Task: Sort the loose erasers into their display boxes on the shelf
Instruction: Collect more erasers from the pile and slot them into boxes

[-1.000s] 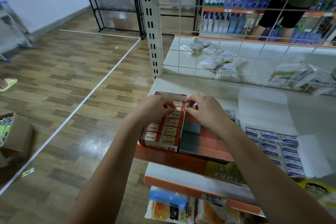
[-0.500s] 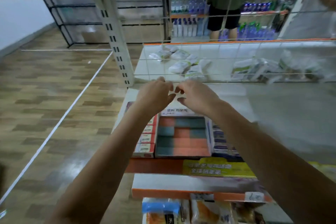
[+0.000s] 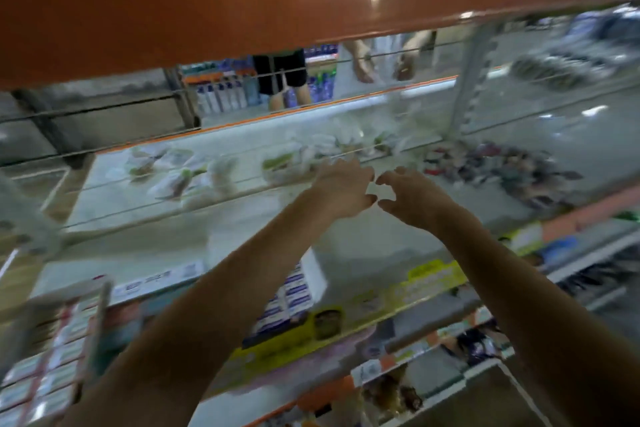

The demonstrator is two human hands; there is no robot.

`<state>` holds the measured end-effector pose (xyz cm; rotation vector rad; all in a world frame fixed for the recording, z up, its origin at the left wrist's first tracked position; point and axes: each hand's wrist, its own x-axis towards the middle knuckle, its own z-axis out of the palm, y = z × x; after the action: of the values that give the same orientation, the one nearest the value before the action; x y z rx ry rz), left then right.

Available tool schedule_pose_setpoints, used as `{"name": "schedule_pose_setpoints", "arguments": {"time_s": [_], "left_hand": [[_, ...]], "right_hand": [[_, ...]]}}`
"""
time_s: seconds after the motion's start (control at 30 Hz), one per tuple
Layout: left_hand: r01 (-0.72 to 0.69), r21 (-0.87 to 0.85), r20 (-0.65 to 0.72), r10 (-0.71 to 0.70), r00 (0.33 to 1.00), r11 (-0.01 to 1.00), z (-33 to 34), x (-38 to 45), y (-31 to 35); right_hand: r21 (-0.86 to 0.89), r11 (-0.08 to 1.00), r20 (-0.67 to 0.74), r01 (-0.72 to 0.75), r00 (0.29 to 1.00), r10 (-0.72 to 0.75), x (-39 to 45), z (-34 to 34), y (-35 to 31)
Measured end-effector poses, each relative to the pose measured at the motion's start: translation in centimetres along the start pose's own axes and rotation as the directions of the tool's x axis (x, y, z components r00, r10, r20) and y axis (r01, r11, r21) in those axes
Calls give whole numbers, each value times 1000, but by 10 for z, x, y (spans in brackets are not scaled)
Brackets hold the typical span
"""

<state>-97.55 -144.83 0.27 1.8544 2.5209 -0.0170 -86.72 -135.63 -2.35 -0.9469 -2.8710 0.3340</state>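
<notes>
At mid-frame, above the white shelf (image 3: 363, 239), I am holding my left hand (image 3: 341, 189) and right hand (image 3: 414, 199) side by side, fingers loosely curled and apart, gripping nothing.

Their fingertips are nearly meeting over bare shelf; the orange upper shelf (image 3: 242, 0) is crowding the top of the frame and the wire grid (image 3: 207, 180) is closing the back. The eraser boxes are lying lower down: red-and-white ones (image 3: 52, 364) at lower left, blue-labelled ones (image 3: 289, 295) under my left forearm. Blurred packets (image 3: 180, 170) are sitting behind the grid.
</notes>
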Motion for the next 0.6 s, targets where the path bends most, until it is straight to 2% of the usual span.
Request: {"name": "schedule_pose_setpoints", "arguments": {"time_s": [0.13,0.27,0.43,0.57,0.6], "left_hand": [[-101,-132,29,106,994,986,6,55,70],[-156,-108,12,158,987,982,17,108,129],[-121,-122,14,124,992,985,30,163,173],[-45,-135,11,47,999,990,39,198,186],[-28,-137,11,29,1000,990,40,205,189]], "right_hand": [[-23,995,8,-98,995,98,-4,-11,90],[-28,985,-6,-169,986,169,-6,-24,168],[-45,986,-45,-160,986,158,10,-20,248],[-49,993,-116,-108,988,102,26,-25,267],[-51,989,-104,-137,986,131,32,-26,268]]}}
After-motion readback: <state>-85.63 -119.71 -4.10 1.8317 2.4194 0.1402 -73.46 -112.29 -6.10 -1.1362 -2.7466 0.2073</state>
